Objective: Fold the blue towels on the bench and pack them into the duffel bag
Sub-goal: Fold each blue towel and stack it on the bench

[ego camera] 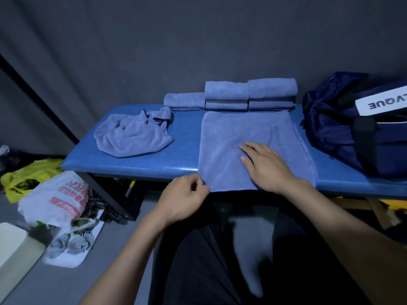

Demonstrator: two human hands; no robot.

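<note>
Folding step in hand. I have one blue towel [244, 137] spread flat on the tabletop [180, 164], reaching from just in front of the folded stacks to the near edge, where its hem hangs slightly over. My left hand [184, 198] pinches the towel's near left corner between thumb and curled fingers. My right hand [267, 165] lies flat on the cloth near its middle, fingers straight and slightly spread, pressing it down.

The next move, as I judge it, calls for lifting the pinched corner and carrying it across the towel while the flat hand anchors the cloth, so that the edges meet squarely.

Count of towels: one spread flat; one crumpled towel [133, 134] toward the left end of the tabletop; five folded towels [228, 95] along the far edge, as a single one at left and two stacks of two beside it. Seven in all, so far as I can tell.

One navy duffel bag [343, 126] stands at the right end of the tabletop. Nothing appears packed yet, though its interior is hidden.
</note>
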